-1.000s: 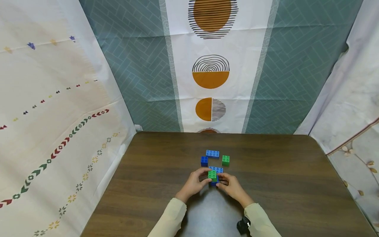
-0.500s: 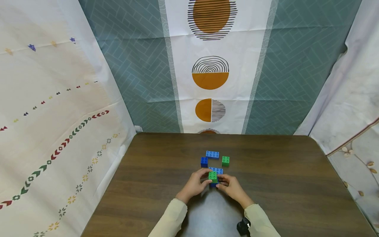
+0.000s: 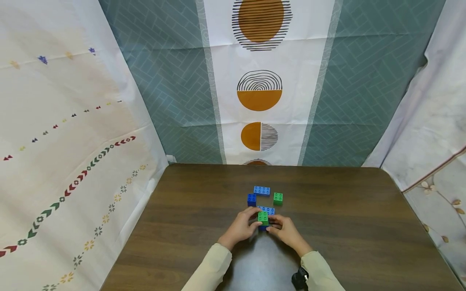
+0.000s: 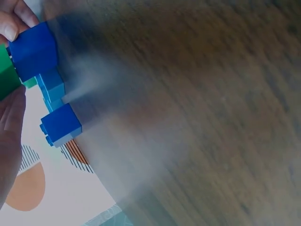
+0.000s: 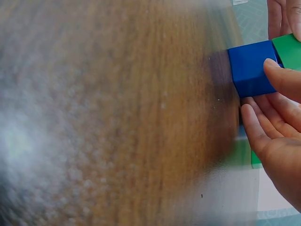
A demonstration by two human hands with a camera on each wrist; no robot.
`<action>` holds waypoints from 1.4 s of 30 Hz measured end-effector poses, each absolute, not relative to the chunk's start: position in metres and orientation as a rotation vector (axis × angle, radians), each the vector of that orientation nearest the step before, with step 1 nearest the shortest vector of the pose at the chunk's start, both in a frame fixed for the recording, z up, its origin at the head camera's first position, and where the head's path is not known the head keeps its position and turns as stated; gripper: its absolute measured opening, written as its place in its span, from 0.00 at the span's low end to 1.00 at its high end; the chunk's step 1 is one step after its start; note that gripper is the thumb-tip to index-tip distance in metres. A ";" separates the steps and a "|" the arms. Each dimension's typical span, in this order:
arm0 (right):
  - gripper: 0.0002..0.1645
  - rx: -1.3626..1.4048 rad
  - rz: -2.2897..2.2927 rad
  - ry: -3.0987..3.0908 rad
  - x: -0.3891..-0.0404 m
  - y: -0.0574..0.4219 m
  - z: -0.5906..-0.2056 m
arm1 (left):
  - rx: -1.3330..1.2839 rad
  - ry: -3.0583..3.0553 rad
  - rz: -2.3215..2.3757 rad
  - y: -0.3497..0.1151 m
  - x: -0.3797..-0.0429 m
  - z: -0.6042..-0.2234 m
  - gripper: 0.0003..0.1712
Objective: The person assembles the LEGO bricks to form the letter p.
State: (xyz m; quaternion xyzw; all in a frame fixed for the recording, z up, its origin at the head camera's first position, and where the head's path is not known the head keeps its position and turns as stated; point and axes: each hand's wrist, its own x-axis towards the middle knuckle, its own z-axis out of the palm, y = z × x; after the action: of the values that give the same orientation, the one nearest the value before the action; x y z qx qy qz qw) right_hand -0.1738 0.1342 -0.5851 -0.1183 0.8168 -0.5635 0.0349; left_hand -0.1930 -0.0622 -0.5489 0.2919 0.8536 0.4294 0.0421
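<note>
My left hand [image 3: 239, 229] pinches a green toy building brick [image 3: 263, 218] between thumb and fingers. Directly beneath it is a dark blue brick [image 5: 251, 70], which my right hand [image 3: 290, 234] grips from the other side, thumb on one face and fingers round the opposite one. In the right wrist view the green brick lies against the studded side of the blue one, with a thin dark gap along part of the seam. Just behind the pair, a light blue brick [image 3: 268, 210] is partly covered by the left fingers and the green brick.
Farther back on the brown wooden table [image 3: 182, 210] are another light blue brick [image 3: 261, 190], a small dark blue brick [image 3: 251, 199] and a second green brick [image 3: 278, 199]. Patterned cloths hang behind the table and at both sides. A black band [image 3: 300, 279] circles the right wrist.
The green brick has shifted slightly right and toward me, now covering more of the dark blue brick's top. Both hands keep their hold; the other bricks stay put.
</note>
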 end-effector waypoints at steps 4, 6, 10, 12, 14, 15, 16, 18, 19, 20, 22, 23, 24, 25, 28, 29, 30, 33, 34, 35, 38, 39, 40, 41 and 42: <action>0.23 -0.373 -1.735 2.505 -0.174 0.134 -0.585 | 0.893 2.604 1.318 -0.062 -0.194 -0.549 0.19; 0.23 -0.376 -1.735 2.498 -0.174 0.134 -0.585 | 0.882 2.598 1.324 -0.062 -0.194 -0.549 0.19; 0.23 -0.362 -1.740 2.499 -0.174 0.134 -0.585 | 0.879 2.594 1.322 -0.061 -0.194 -0.548 0.19; 0.23 -0.359 -1.745 2.494 -0.174 0.134 -0.585 | 0.877 2.597 1.311 -0.061 -0.194 -0.547 0.18; 0.23 -0.353 -1.748 2.492 -0.175 0.134 -0.586 | 0.877 2.608 1.288 -0.061 -0.194 -0.547 0.18; 0.23 -0.350 -1.747 2.491 -0.175 0.133 -0.586 | 0.876 2.614 1.278 -0.061 -0.194 -0.546 0.18; 0.22 -0.349 -1.747 2.490 -0.175 0.133 -0.586 | 0.872 2.619 1.267 -0.060 -0.194 -0.546 0.18; 0.22 -0.347 -1.744 2.494 -0.175 0.133 -0.585 | 0.863 2.631 1.240 -0.059 -0.194 -0.545 0.17; 0.22 -0.347 -1.746 2.494 -0.175 0.133 -0.585 | 0.859 2.635 1.229 -0.059 -0.194 -0.544 0.17; 0.22 -0.350 -1.749 2.493 -0.175 0.133 -0.584 | 0.855 2.639 1.218 -0.058 -0.193 -0.542 0.17; 0.22 -0.363 -1.759 2.488 -0.175 0.134 -0.583 | 0.850 2.649 1.193 -0.057 -0.193 -0.540 0.17; 0.22 -0.367 -1.763 2.487 -0.175 0.134 -0.584 | 0.848 2.653 1.181 -0.057 -0.193 -0.539 0.17; 0.22 -0.372 -1.766 2.486 -0.175 0.134 -0.584 | 0.846 2.655 1.173 -0.057 -0.192 -0.538 0.17; 0.22 -0.372 -1.768 2.485 -0.174 0.134 -0.584 | 0.846 2.661 1.164 -0.056 -0.192 -0.538 0.17; 0.22 -0.364 -1.760 2.489 -0.174 0.135 -0.584 | 0.844 2.670 1.166 -0.056 -0.192 -0.540 0.17; 0.22 -0.359 -1.754 2.492 -0.174 0.135 -0.584 | 0.841 2.668 1.179 -0.056 -0.192 -0.541 0.17; 0.23 -0.357 -1.749 2.495 -0.174 0.135 -0.585 | 0.837 2.664 1.196 -0.056 -0.192 -0.542 0.17; 0.23 -0.349 -1.749 2.497 -0.174 0.134 -0.585 | 0.821 2.641 1.258 -0.056 -0.192 -0.546 0.17; 0.22 -0.345 -1.752 2.492 -0.174 0.134 -0.585 | 0.815 2.634 1.274 -0.056 -0.192 -0.547 0.16; 0.22 -0.340 -1.754 2.491 -0.174 0.134 -0.585 | 0.811 2.625 1.289 -0.056 -0.192 -0.548 0.16; 0.22 -0.339 -1.761 2.480 -0.174 0.134 -0.585 | 0.806 2.606 1.318 -0.056 -0.192 -0.550 0.16; 0.22 -0.342 -1.761 2.479 -0.175 0.135 -0.585 | 0.805 2.603 1.322 -0.056 -0.193 -0.551 0.16; 0.22 -0.352 -1.758 2.479 -0.175 0.135 -0.585 | 0.805 2.602 1.323 -0.056 -0.193 -0.551 0.16; 0.22 -0.355 -1.753 2.484 -0.175 0.135 -0.585 | 0.806 2.601 1.326 -0.056 -0.193 -0.552 0.16; 0.22 -0.359 -1.750 2.486 -0.175 0.135 -0.585 | 0.805 2.602 1.325 -0.056 -0.193 -0.552 0.17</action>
State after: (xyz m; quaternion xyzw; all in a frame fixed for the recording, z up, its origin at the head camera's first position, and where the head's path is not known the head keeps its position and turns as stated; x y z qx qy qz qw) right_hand -0.1754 0.1352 -0.5853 -0.1172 0.8115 -0.5711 0.0400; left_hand -0.1926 -0.0556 -0.5517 0.2653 0.8577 0.4369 0.0562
